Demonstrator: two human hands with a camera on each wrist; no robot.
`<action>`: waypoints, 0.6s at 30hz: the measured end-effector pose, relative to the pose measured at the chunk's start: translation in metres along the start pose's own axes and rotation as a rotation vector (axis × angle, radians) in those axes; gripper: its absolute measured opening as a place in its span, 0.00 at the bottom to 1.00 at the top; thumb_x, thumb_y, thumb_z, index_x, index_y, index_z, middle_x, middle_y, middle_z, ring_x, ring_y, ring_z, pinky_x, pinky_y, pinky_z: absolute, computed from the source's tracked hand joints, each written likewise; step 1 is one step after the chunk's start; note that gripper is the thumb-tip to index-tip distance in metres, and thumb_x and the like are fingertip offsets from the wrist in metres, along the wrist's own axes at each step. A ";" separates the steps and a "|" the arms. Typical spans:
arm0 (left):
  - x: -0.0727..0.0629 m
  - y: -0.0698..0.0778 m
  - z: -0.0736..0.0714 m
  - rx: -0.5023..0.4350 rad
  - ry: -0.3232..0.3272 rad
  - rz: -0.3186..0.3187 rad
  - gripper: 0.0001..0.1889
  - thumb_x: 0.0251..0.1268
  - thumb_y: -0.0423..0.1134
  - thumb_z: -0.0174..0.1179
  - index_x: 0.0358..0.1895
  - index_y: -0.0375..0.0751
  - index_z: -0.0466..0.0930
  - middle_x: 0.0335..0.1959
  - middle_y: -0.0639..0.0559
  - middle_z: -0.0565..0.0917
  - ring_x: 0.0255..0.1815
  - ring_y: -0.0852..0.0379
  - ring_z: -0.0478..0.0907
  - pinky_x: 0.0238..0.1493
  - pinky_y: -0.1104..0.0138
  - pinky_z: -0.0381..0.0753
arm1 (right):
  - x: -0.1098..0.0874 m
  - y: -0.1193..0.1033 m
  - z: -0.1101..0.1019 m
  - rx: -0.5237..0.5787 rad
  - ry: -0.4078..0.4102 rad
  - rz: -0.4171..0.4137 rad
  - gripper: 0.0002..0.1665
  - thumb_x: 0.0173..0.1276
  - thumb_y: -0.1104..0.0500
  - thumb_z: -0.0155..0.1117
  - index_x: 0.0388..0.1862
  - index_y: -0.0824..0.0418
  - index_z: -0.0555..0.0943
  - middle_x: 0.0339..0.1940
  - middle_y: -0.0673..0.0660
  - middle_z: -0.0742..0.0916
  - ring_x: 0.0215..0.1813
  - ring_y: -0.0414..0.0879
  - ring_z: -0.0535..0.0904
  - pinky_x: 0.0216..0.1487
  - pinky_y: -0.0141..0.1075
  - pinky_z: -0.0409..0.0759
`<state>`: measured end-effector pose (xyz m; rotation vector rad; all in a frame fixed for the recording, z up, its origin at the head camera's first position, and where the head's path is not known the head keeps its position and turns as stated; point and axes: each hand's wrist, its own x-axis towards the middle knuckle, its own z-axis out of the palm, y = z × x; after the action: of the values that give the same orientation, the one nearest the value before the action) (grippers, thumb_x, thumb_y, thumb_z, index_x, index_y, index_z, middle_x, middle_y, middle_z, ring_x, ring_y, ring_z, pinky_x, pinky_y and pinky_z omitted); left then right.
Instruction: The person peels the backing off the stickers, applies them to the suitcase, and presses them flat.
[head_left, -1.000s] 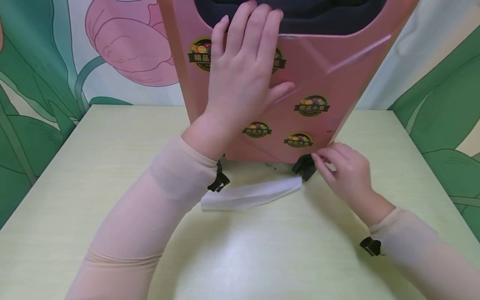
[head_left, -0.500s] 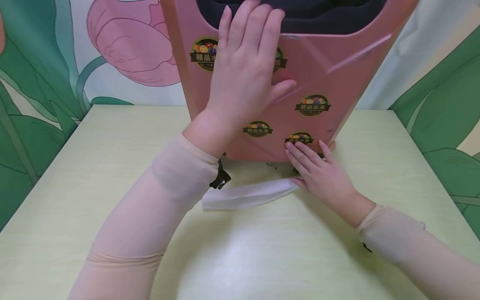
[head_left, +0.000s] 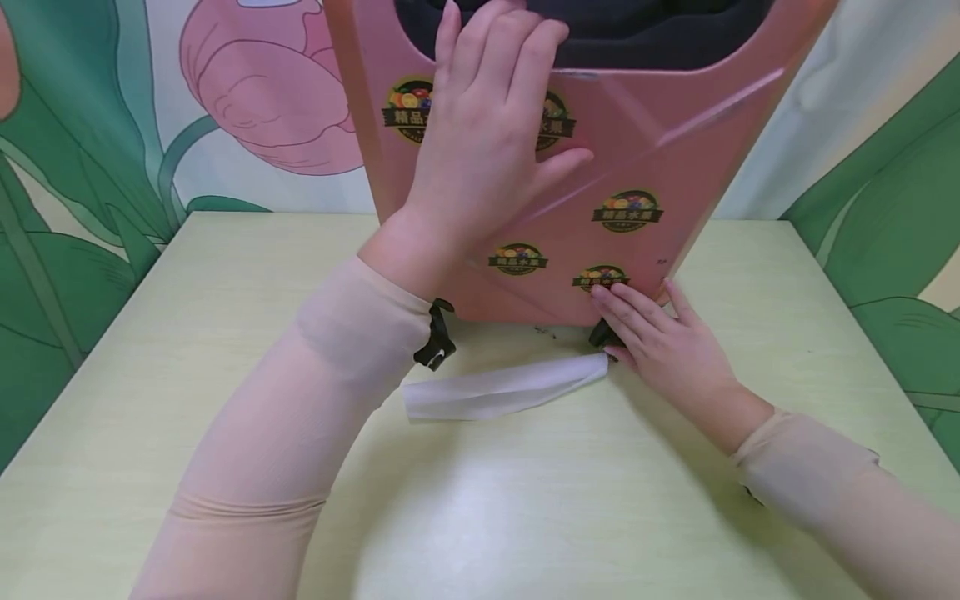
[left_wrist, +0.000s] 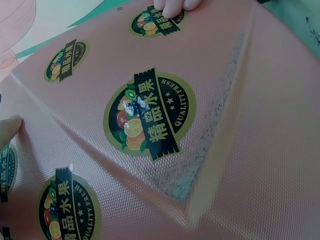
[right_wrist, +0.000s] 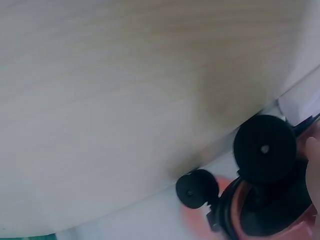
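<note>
A pink suitcase (head_left: 697,158) with a black recess stands on the table, bearing several round fruit-label stickers (head_left: 627,211). My left hand (head_left: 480,150) lies against its front, fingertips over the recess's lower edge and thumb out to the right. The left wrist view shows that thumb (left_wrist: 10,129) beside the stickers. Low on the right, my right hand (head_left: 667,346) rests straight fingers on the lowest sticker (head_left: 592,275), partly covering it. Its thumb is down near a black wheel (head_left: 603,333). In the right wrist view two wheels (right_wrist: 265,149) show at the suitcase's base.
A folded strip of white paper (head_left: 502,392) lies on the pale table (head_left: 525,500) in front of the suitcase. Behind stands a backdrop (head_left: 270,92) with painted leaves and a pink flower. Small dark marks (head_left: 545,332) show under the suitcase's bottom edge.
My right hand has gone from curled fingers beside the wheel to straight fingers on the lowest sticker, then shifted slightly right. The left hand stays at the recess; the suitcase has barely moved.
</note>
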<state>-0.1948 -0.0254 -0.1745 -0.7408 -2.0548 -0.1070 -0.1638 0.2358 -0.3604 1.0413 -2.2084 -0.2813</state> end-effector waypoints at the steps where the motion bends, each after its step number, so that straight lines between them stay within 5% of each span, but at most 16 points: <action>1: 0.000 0.000 0.000 0.000 0.002 0.003 0.38 0.64 0.65 0.42 0.62 0.34 0.65 0.60 0.43 0.69 0.67 0.46 0.56 0.69 0.55 0.29 | -0.003 0.002 0.000 -0.003 0.010 0.012 0.32 0.77 0.44 0.29 0.74 0.58 0.54 0.76 0.49 0.54 0.74 0.44 0.50 0.67 0.54 0.52; 8: 0.000 -0.001 0.000 0.018 0.004 0.007 0.38 0.64 0.65 0.39 0.62 0.35 0.65 0.60 0.42 0.69 0.67 0.45 0.56 0.69 0.53 0.30 | -0.022 0.005 -0.001 0.020 0.106 0.115 0.35 0.76 0.41 0.30 0.71 0.61 0.61 0.74 0.52 0.60 0.73 0.45 0.52 0.69 0.52 0.47; 13: 0.001 0.001 0.000 0.024 0.010 -0.003 0.38 0.65 0.65 0.39 0.63 0.35 0.65 0.59 0.41 0.69 0.66 0.44 0.57 0.69 0.52 0.30 | -0.002 -0.015 -0.002 0.046 0.144 0.012 0.34 0.76 0.42 0.33 0.65 0.65 0.70 0.71 0.57 0.66 0.72 0.49 0.57 0.65 0.55 0.55; 18: 0.004 0.006 0.001 0.010 -0.001 -0.017 0.38 0.64 0.65 0.42 0.65 0.36 0.65 0.59 0.41 0.70 0.66 0.44 0.57 0.69 0.53 0.29 | 0.017 -0.019 0.000 0.053 0.063 -0.030 0.33 0.77 0.44 0.32 0.69 0.63 0.64 0.74 0.54 0.59 0.73 0.48 0.54 0.66 0.54 0.54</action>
<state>-0.1932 -0.0181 -0.1730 -0.7179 -2.0615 -0.1054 -0.1597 0.2102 -0.3605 1.0981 -2.1561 -0.2009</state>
